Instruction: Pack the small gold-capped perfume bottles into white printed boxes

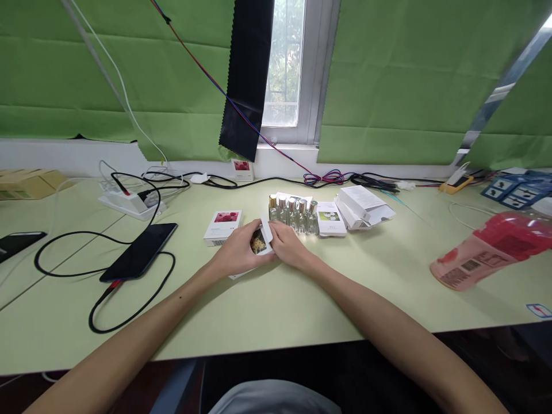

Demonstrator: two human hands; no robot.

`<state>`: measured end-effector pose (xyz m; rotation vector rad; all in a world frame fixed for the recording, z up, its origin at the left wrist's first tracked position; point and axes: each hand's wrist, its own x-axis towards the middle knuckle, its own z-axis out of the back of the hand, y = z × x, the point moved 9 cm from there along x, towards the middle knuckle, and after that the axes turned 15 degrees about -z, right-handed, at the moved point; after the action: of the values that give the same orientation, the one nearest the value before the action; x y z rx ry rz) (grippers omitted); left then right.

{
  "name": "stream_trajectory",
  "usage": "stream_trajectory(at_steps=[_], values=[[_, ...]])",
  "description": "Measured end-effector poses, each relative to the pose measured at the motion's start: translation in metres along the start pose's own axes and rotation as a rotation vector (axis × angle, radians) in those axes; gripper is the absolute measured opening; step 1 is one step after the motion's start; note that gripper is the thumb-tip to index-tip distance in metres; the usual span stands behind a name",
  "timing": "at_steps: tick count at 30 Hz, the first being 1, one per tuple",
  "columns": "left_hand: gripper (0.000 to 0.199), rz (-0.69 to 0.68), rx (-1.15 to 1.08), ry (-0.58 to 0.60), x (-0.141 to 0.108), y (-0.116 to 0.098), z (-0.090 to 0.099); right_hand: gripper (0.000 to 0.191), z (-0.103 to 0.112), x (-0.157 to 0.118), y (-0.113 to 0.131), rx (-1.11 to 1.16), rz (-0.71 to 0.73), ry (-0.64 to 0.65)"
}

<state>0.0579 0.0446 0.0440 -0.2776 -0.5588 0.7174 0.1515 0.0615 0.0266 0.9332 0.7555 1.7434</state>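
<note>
In the middle of the table, my left hand (238, 251) is wrapped round a small white carton (260, 241) with a yellow flower picture. My right hand (288, 244) is closed at the carton's right end, by a raised white flap. Whether those fingers pinch the flap or something inside is hidden. Just behind my right hand stand several small clear glass bottles (302, 217) with metallic caps, in a row. Left of my hands lies a white box (223, 225) with a red flower picture. To the right of the bottles is a white box (331, 219) with a green picture.
Opened white cartons (364, 207) lie at the right. A pink-labelled bottle (487, 250) stands farther right. A black phone (140, 253) with a looping cable and a white power strip (131, 202) are at the left. Cables run along the wall, near another small box (242, 169).
</note>
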Motion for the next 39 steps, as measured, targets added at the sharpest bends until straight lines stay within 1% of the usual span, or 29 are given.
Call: stream_trajectory(at_steps=[5,13,25,39], values=[[0.049,-0.009,0.004,-0.012,-0.0006,-0.0008,0.0011,0.035,0.0000,0.0004,-0.0006,0.000,0.004,-0.011],[0.042,-0.010,0.008,0.000,0.0002,-0.0027,0.0015,0.035,-0.0008,0.0007,-0.0009,0.000,0.002,-0.005],[0.045,-0.018,0.003,-0.016,-0.0003,-0.0003,0.0017,0.036,-0.0009,0.0000,-0.0012,0.019,0.017,-0.013],[0.047,-0.007,-0.019,-0.011,-0.0008,0.0020,-0.0003,0.033,-0.0013,0.0003,-0.0001,-0.016,0.036,-0.022]])
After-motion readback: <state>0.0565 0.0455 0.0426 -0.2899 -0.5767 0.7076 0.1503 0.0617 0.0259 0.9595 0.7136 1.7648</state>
